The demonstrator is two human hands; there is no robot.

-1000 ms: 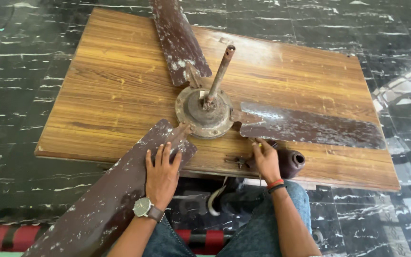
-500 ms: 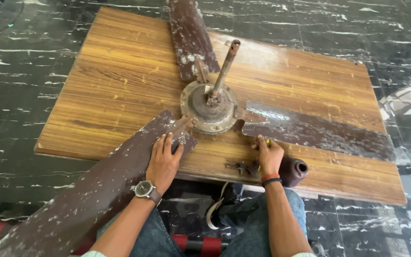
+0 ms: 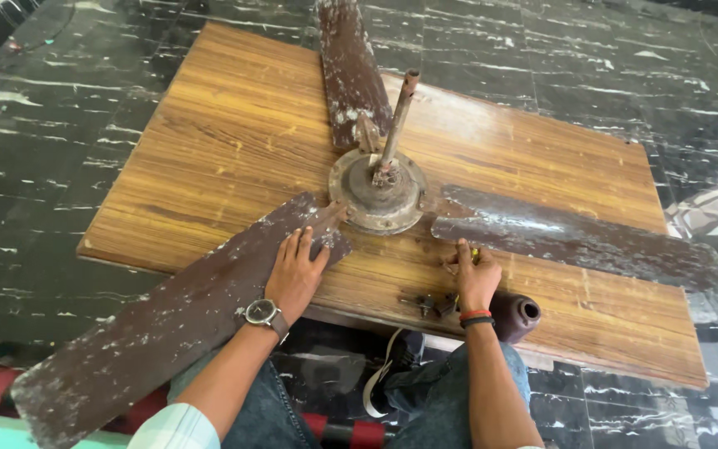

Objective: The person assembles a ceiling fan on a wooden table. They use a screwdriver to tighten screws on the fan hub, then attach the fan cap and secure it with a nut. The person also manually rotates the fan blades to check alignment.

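All 3 blades remain on the fan hub (image 3: 376,193) while the left hand (image 3: 297,274) lies flat, open, on the near blade (image 3: 176,324) and the right hand (image 3: 477,278) pinches a small yellow-tipped tool (image 3: 474,253) by the loose bolts (image 3: 434,304) on the counter (image 3: 234,150).

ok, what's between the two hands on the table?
Head view: bare wood tabletop between left hand on the near blade and right hand; a few small hardware pieces near the right hand.

A single head-worn camera looks steeply down and forward from above the near long edge of the low wood-grain table (image 3: 234,158) (its corners all but fit in view), close enough that dark marble floor tiles (image 3: 43,141) frame it.
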